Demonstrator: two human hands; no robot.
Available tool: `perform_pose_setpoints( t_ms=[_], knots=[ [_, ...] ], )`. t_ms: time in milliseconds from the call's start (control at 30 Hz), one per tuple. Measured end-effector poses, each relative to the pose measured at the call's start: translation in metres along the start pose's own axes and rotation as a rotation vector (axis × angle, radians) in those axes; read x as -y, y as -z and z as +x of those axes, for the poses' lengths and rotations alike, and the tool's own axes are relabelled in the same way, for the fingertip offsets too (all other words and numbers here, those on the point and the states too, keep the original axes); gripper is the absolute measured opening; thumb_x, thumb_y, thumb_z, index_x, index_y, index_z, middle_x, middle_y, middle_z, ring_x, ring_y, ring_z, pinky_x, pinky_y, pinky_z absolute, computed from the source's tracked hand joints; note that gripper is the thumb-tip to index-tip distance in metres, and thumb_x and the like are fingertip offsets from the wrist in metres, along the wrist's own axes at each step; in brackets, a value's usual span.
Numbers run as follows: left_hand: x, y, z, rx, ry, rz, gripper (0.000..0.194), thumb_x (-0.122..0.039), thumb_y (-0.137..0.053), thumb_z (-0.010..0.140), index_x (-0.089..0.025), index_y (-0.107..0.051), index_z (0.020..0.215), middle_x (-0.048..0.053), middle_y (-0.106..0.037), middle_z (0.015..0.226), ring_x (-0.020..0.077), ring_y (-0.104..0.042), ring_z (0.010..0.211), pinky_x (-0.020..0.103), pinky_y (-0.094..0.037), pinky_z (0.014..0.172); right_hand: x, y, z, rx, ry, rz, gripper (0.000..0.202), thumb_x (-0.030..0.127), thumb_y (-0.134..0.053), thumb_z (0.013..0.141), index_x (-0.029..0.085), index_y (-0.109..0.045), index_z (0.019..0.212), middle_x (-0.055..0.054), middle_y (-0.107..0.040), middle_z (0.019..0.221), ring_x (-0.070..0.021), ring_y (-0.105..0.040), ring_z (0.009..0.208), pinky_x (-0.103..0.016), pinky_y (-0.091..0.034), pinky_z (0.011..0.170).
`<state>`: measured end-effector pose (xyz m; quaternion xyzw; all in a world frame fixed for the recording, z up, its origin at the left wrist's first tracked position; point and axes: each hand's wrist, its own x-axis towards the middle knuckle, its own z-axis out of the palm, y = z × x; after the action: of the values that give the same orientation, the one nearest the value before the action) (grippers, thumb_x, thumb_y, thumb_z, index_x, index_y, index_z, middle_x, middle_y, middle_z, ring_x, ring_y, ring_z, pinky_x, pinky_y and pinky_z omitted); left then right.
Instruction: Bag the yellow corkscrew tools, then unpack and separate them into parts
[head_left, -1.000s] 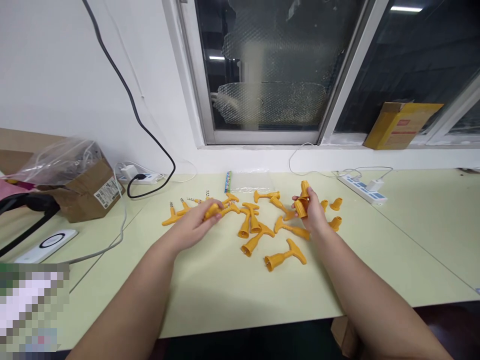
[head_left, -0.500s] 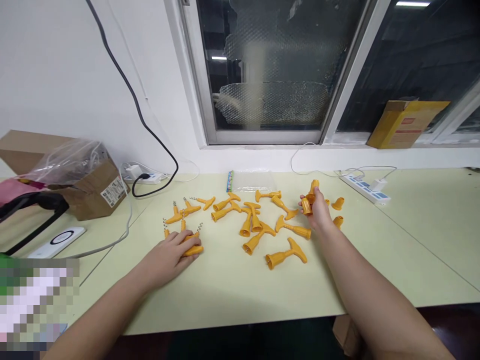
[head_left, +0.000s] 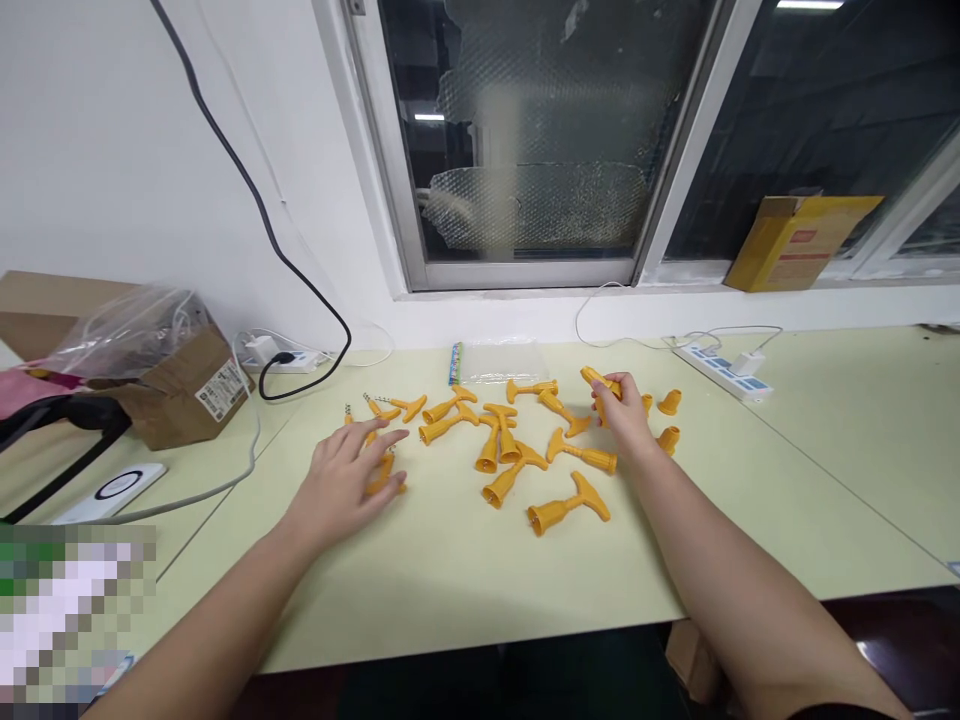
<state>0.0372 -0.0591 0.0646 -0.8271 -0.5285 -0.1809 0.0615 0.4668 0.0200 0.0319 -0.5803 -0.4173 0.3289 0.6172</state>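
My left hand (head_left: 345,478) hovers with spread fingers over a group of yellow T-handled corkscrews (head_left: 382,470), partly hiding them; whether it touches any cannot be made out. Another bare corkscrew (head_left: 414,408) lies just beyond, its metal spiral pointing left. At the right, my right hand (head_left: 628,415) is closed around yellow bell-shaped sleeves (head_left: 592,377), partly covered by the fingers. Several loose sleeves (head_left: 670,402) lie to the right of that hand. Between the hands are several corkscrews with sleeves over their spirals, the nearest sleeved corkscrew (head_left: 562,508) lying toward the front.
A clear plastic bag (head_left: 502,363) lies by the wall. Power strips stand at the back right (head_left: 724,372) and back left (head_left: 300,362). On the left are a cardboard box (head_left: 187,390) and a white charging pad (head_left: 112,493). A yellow carton (head_left: 799,245) rests on the sill.
My left hand has lifted off the corkscrew handle it covered, its fingers spreading. My right hand has turned the sleeves it holds, shifting slightly left. The view has shifted a little.
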Motion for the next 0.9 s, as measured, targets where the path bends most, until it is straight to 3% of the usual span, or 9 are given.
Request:
perform_pose_setpoints(
  t_ms=[100, 167, 267, 333, 467, 600, 733, 833, 900],
  knots=[
    [-0.049, 0.001, 0.020, -0.063, -0.013, -0.288, 0.041, -0.039, -0.057, 0.094, -0.026, -0.056, 0.133, 0.011, -0.060, 0.135, 0.0325, -0.051, 0.129, 0.053, -0.039, 0.111, 0.009, -0.008, -0.023, 0.152, 0.236, -0.024, 0.043, 0.059, -0.075, 0.076, 0.027, -0.057, 0.099, 0.002, -0.061, 0.083, -0.0153, -0.057, 0.066, -0.026, -0.046, 0.054],
    [-0.082, -0.007, 0.036, -0.020, 0.044, -0.562, 0.043, -0.041, -0.060, 0.094, -0.027, -0.053, 0.134, 0.010, -0.060, 0.134, 0.0296, -0.055, 0.125, 0.048, -0.046, 0.105, 0.015, -0.015, -0.042, 0.305, 0.364, -0.081, 0.040, 0.055, -0.076, 0.078, 0.027, -0.061, 0.100, 0.000, -0.062, 0.084, -0.0167, -0.056, 0.066, -0.030, -0.048, 0.059],
    [-0.119, -0.027, 0.059, 0.140, 0.116, -1.052, 0.055, -0.045, -0.067, 0.090, -0.027, -0.048, 0.139, 0.011, -0.058, 0.129, 0.0257, -0.061, 0.116, 0.040, -0.055, 0.091, 0.020, -0.024, -0.064, 0.546, 0.593, -0.202, 0.029, 0.048, -0.074, 0.083, 0.027, -0.065, 0.101, -0.004, -0.067, 0.088, -0.0218, -0.061, 0.075, -0.037, -0.051, 0.071],
    [-0.133, -0.041, 0.070, 0.236, 0.113, -1.329, 0.050, -0.046, -0.066, 0.092, -0.025, -0.050, 0.134, 0.010, -0.059, 0.123, 0.0199, -0.066, 0.099, 0.037, -0.057, 0.087, 0.022, -0.028, -0.072, 0.656, 0.716, -0.250, 0.022, 0.045, -0.067, 0.090, 0.028, -0.066, 0.104, -0.005, -0.069, 0.091, -0.0232, -0.063, 0.082, -0.040, -0.052, 0.079],
    [-0.134, -0.056, 0.075, 0.170, 0.236, -1.523, 0.038, -0.046, -0.075, 0.085, -0.020, -0.054, 0.102, 0.001, -0.060, 0.091, 0.0124, -0.062, 0.073, 0.029, -0.054, 0.071, 0.027, -0.024, -0.065, 0.768, 0.744, -0.350, 0.033, 0.044, -0.044, 0.103, 0.029, -0.065, 0.123, -0.007, -0.068, 0.102, -0.0241, -0.064, 0.094, -0.042, -0.052, 0.088],
    [-0.115, -0.058, 0.070, 0.066, 0.356, -1.484, 0.041, -0.040, -0.083, 0.077, -0.020, -0.053, 0.096, -0.001, -0.060, 0.090, 0.0132, -0.064, 0.080, 0.026, -0.052, 0.074, 0.025, -0.004, -0.036, 0.643, 0.597, -0.515, 0.042, 0.040, -0.037, 0.104, 0.031, -0.060, 0.138, -0.008, -0.063, 0.104, -0.0249, -0.062, 0.098, -0.044, -0.050, 0.094],
    [-0.101, -0.061, 0.071, 0.007, 0.393, -1.401, 0.037, -0.038, -0.081, 0.078, -0.020, -0.053, 0.093, -0.003, -0.057, 0.084, 0.0102, -0.058, 0.072, 0.024, -0.048, 0.068, 0.009, 0.025, -0.001, 0.418, 0.265, -0.632, 0.057, 0.040, -0.057, 0.094, 0.036, -0.045, 0.149, -0.003, -0.068, 0.099, -0.0247, -0.064, 0.094, -0.045, -0.049, 0.094],
    [-0.099, -0.064, 0.072, 0.011, 0.371, -1.401, 0.036, -0.038, -0.081, 0.078, -0.021, -0.052, 0.093, -0.003, -0.055, 0.086, 0.0085, -0.055, 0.068, 0.023, -0.045, 0.066, -0.004, 0.040, 0.016, 0.274, 0.033, -0.725, 0.051, 0.045, -0.065, 0.087, 0.031, -0.057, 0.135, -0.004, -0.069, 0.098, -0.0227, -0.063, 0.079, -0.040, -0.051, 0.081],
    [-0.100, -0.064, 0.071, 0.039, 0.346, -1.394, 0.036, -0.038, -0.080, 0.079, -0.021, -0.052, 0.093, -0.003, -0.057, 0.087, 0.0095, -0.057, 0.071, 0.023, -0.046, 0.067, -0.010, 0.042, 0.021, 0.194, 0.010, -0.795, 0.041, 0.050, -0.065, 0.086, 0.025, -0.065, 0.119, -0.008, -0.069, 0.107, -0.0230, -0.063, 0.080, -0.038, -0.050, 0.078]
  ],
)
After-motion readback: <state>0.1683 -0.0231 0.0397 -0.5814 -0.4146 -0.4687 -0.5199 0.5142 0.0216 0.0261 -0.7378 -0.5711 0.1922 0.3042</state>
